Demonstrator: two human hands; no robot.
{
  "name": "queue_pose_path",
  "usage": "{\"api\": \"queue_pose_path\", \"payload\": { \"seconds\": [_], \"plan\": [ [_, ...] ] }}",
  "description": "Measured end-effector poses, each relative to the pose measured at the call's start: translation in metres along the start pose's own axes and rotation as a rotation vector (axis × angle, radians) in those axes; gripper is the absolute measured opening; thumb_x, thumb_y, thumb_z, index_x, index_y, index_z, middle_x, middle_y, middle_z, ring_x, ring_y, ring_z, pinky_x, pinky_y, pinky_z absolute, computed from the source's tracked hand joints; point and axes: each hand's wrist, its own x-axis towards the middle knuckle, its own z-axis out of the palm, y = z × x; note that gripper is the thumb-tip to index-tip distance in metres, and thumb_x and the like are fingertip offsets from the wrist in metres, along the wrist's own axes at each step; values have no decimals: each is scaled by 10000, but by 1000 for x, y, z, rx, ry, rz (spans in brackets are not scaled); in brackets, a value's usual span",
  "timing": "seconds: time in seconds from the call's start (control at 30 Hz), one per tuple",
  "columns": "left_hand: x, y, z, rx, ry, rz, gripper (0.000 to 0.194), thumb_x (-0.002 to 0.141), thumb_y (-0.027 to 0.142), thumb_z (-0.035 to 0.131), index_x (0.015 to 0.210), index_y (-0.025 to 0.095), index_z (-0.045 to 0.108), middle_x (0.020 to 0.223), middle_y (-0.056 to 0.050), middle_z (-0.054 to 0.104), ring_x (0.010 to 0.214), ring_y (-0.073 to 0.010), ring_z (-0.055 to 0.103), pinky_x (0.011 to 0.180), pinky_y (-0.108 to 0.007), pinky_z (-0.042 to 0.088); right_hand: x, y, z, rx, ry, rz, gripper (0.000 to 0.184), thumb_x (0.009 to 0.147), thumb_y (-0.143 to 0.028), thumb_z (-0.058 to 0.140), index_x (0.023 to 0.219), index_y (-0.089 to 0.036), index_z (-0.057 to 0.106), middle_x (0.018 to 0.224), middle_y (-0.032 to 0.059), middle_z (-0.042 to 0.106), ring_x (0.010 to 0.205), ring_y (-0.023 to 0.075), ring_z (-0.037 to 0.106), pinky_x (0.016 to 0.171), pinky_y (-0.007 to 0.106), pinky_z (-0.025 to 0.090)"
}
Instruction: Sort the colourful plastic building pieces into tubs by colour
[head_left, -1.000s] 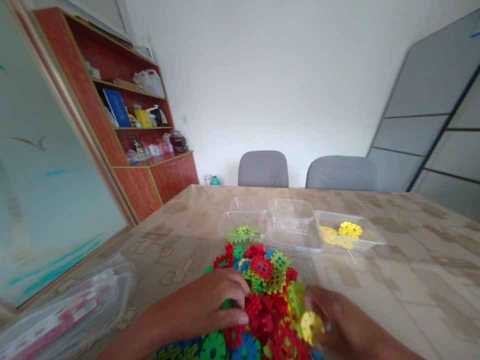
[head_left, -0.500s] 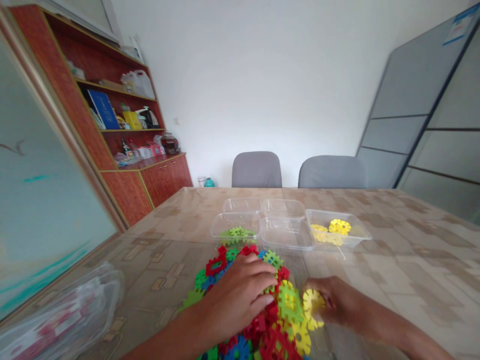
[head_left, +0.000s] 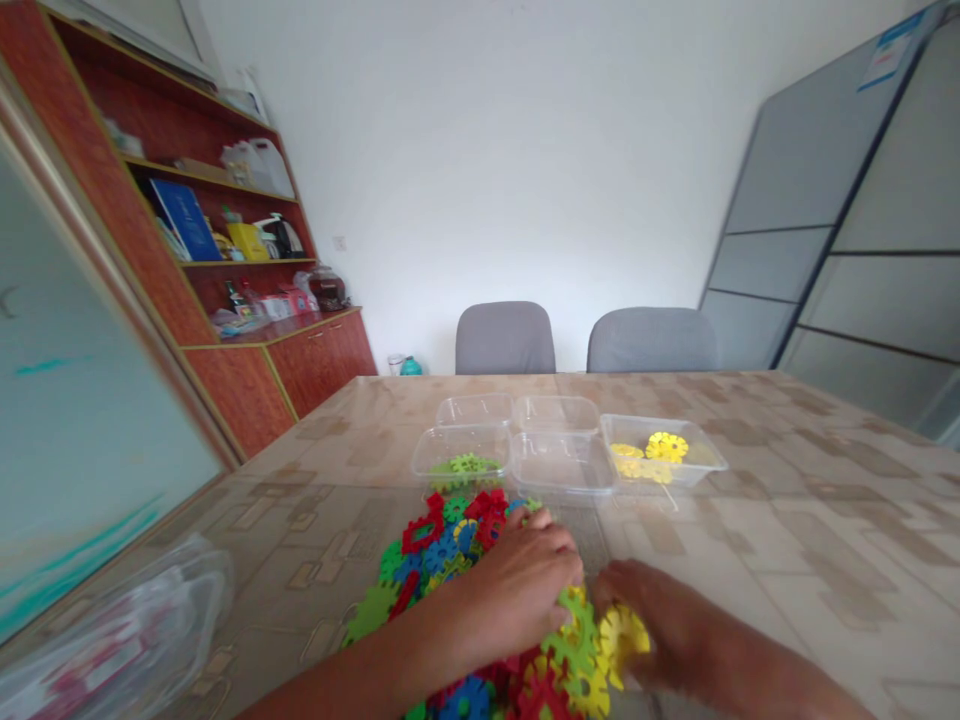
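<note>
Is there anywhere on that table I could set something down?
Yes: broad tablecloth lies bare right of the clear container with yellow discs, beyond the right forearm. A smaller patch sits between the plastic packaging and the toy-piece heap. It's crowded at the heap, around the left grip and right grip, and among the four other containers behind.

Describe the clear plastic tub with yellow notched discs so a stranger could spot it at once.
On the brown-patterned table, beyond the heap of multicoloured plastic pieces, stand five clear plastic tubs. Yours is the rightmost tub. Among them, only it holds bright yellow notched discs.
</note>
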Motion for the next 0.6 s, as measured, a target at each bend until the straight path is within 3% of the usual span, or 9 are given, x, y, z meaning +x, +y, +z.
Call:
{"api": "queue_pose_path", "payload": {
  "seconds": [0.13,0.27,0.43,0.53,0.6],
  "plan": [
    [9,-3,12,72,38,-62,140,895,300,618,831,178,642,934,-37,620,961,-222,506,880,-360,353,1,-3,2,-6,-15,49,419,581,-80,614,977,-216,633,1040,25,656,974,243,577,843,327,437],
    [14,-2,14,73,-4,-72,200,810,354,721,763,169,663,928,-42,603,987,-241,498,845,-363,357,2,-3,-1,-19,-23,99,364,574,-81,601,916,-197,641,944,23,676,882,236,596,750,307,449],
    [2,3,-2,-85,-46,-14,133,761,237,762,825,205,650,950,-1,611,1007,-209,509,887,-324,337,6,6,-2,-2,43,-33,306,662,-119,567,939,-206,664,920,20,691,866,226,605,758,311,455],
    [-3,3,-5,-66,-36,7,51,849,185,651,801,195,635,905,-14,630,953,-203,526,865,-330,337,9,9,1,-19,112,-77,205,736,-175,553,892,-211,681,907,38,708,893,247,611,802,345,463],
    [-5,2,-3,-7,-26,0,112,875,127,580,807,189,643,894,-37,640,933,-213,528,853,-353,339,10,10,3,-5,158,-101,157,766,-210,556,862,-214,680,867,38,714,866,247,616,792,349,478]
  ]
}}
